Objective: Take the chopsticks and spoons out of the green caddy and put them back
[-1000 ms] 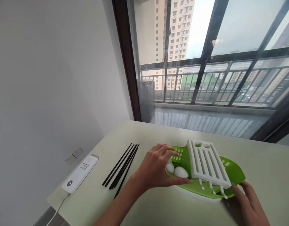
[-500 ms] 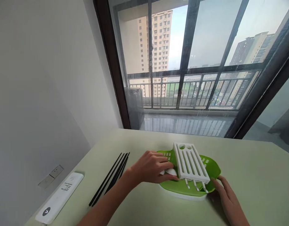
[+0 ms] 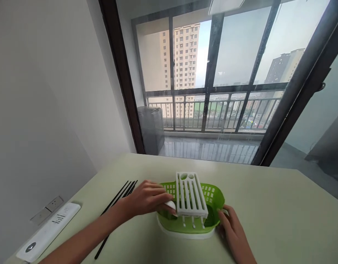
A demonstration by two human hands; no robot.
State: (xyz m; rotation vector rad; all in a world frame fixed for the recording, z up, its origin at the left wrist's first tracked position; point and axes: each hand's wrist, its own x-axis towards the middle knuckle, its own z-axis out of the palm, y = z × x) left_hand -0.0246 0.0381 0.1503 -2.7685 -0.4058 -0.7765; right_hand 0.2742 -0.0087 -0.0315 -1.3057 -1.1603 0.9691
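Note:
A green plastic basket (image 3: pixel 185 228) with cut-out holes and a white base stands upright on the table. Across its top lies a white slotted rack (image 3: pixel 191 196) with two round openings at the far end and three hooks along the near edge. My left hand (image 3: pixel 151 198) reaches over the basket's left part, fingers closed around a smooth white spoon (image 3: pixel 171 205), mostly covered by the fingers. At the basket's right end, my right hand (image 3: pixel 231 223) pinches the green rim between thumb and fingers. Part of the basket's inside is hidden by the rack and my left hand.
Several black chopsticks (image 3: pixel 118 196) lie on the pale table (image 3: pixel 268 205), partly behind my left forearm. A long white power strip (image 3: pixel 52 231) rests along the left edge by the wall. Beyond the table stands a glass door with a dark frame (image 3: pixel 122 80).
My view has turned slightly right, so everything sits further left. My left hand has lifted a little with the white spoon gripped; my right hand stays on the basket's rim.

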